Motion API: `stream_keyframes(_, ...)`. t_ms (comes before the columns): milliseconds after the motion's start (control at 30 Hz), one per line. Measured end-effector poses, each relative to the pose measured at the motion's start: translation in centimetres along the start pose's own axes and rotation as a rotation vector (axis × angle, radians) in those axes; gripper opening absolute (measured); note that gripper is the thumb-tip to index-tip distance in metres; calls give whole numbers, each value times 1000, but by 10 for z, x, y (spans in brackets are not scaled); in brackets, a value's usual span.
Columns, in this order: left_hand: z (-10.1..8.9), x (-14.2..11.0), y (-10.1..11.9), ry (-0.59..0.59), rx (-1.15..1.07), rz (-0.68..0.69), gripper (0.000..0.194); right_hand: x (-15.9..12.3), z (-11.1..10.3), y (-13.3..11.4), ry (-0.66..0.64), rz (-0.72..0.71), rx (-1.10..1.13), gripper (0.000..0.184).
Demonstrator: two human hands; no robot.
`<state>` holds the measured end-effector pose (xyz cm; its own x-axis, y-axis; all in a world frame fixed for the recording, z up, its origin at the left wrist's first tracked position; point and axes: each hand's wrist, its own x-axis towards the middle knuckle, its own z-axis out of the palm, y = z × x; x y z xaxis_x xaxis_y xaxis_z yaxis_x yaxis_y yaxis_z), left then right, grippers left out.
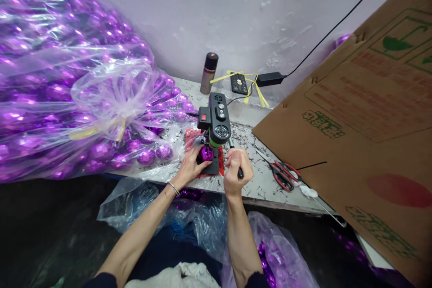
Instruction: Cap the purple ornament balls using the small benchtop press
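Centrally in frame, left hand (189,167) pinches purple ball (206,154) (round, no long axis) between thumb and fingers, just below black machine (220,119); rightward, right hand (236,179), farther from ball, wraps lever handle (240,173).

Glare streaks the plastic bag (111,90); the dim floor (50,225) seems blurred.

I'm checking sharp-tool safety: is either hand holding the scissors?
No, the scissors lie on the worktable, while the left hand holds a purple ball and the right hand grips a lever.
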<state>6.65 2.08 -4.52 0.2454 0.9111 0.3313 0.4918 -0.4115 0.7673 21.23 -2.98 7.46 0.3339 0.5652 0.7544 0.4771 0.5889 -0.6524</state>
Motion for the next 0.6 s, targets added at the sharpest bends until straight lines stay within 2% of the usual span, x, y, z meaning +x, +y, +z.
stream_keyframes(333, -8, -1, 4, -17, 88, 48, 60, -1, -2, 1, -21, -50, -23, 37)
stream_keyframes(600, 11, 9, -1, 9, 12, -11, 66, -2, -3, 2, -25, -51, -45, 34)
